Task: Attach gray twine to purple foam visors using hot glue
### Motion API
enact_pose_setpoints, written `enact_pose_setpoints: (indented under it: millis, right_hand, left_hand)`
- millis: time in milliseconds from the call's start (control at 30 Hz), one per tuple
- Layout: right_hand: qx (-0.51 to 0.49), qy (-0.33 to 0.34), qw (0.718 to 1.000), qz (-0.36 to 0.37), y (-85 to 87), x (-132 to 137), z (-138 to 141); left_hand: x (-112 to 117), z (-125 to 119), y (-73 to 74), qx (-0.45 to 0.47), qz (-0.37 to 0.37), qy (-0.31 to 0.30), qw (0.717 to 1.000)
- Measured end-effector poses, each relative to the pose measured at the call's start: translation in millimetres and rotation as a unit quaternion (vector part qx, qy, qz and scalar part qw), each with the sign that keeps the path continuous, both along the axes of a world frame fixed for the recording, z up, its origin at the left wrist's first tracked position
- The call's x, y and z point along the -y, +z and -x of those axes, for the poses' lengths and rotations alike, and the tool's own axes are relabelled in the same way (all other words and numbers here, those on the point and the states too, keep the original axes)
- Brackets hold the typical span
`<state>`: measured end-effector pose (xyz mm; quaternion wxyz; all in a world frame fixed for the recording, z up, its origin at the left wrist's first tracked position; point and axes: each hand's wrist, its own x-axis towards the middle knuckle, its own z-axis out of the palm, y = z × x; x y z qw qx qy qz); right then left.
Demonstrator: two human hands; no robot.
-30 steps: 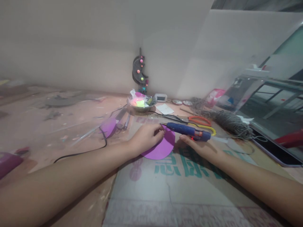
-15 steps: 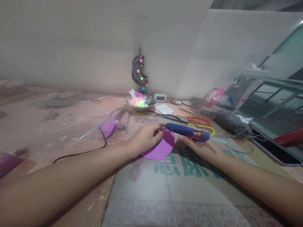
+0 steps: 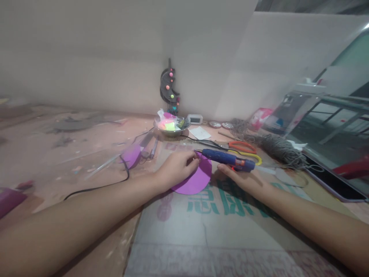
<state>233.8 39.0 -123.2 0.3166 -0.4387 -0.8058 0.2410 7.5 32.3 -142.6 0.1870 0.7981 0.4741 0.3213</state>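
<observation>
Glue gun [image 3: 227,159], blue, sits in my right hand [image 3: 242,181] just right of the scene's middle, with its nozzle pointing left. My fingers wrap it from below, so the barrel hides most of them; a small red glow shows at the grip. My left hand [image 3: 175,169] lies on the purple disc [image 3: 196,179], covering its left part. The fingers are curled in narrow, their tips bunched at the disc's far rim right beside the nozzle. I cannot tell whether they pinch the rim or only press on it, and the nozzle tip is too small to make out.

The disc rests on a printed cardboard sheet [image 3: 219,227], whose near edge is cut off by the frame. A black cord [image 3: 109,184] runs left across the table [image 3: 57,154]. Farther off stand a metal bowl [image 3: 173,129] of bright scraps, blurred, and orange scissors [image 3: 243,146] beside grey yarn [image 3: 276,148]. At the right edge lies a dark flat device [image 3: 337,184], partly out of view.
</observation>
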Motion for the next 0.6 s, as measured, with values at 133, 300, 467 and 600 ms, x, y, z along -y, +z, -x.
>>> enact_pose_setpoints:
  millis: [133,300,467,600]
  right_hand:
    - [-0.011,-0.012,1.000,-0.008,-3.0,-2,0]
    - [-0.010,-0.057,0.998,0.018,-0.2,1,-3]
    - [-0.146,-0.050,0.988,-0.008,17.0,-4,-12]
    - [-0.320,-0.077,0.943,-0.051,40.5,-14,-18]
  left_hand:
    - [0,0,0.7,-0.003,0.005,0.004,1.000]
    - [0,-1,3.5,0.019,0.025,0.000,1.000]
    - [1,-1,1.3,0.098,0.142,-0.014,0.985]
    - [2,-2,-3.1,0.115,0.184,-0.034,0.976]
